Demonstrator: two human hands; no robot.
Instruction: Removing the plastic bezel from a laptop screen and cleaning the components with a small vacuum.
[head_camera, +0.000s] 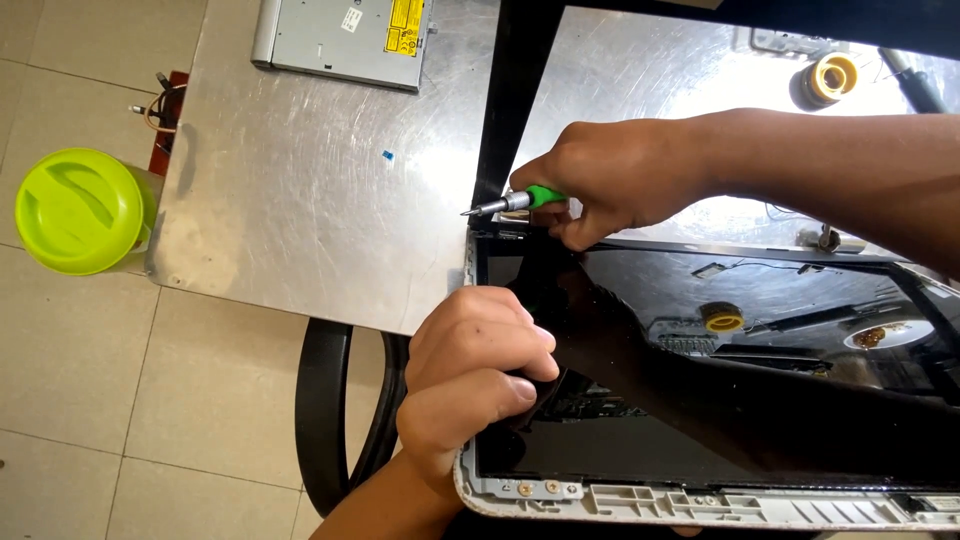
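A laptop screen panel (760, 400), glossy black in a grey frame with its bezel off, lies at the near edge of a metal table (300, 200). My left hand (470, 370) rests on the panel's left edge, fingers curled and pressing on the glass. My right hand (600, 180) grips a green-handled screwdriver (515, 201), its metal tip pointing left just above the panel's upper left corner. A black bezel frame (500, 100) stands up from that corner toward the far side.
A silver optical drive (340, 40) lies at the table's far edge. A lime-green lidded container (78, 210) sits left of the table over the tiled floor. A yellow solder spool (832, 78) lies far right. A black chair back (325, 410) is below the table edge.
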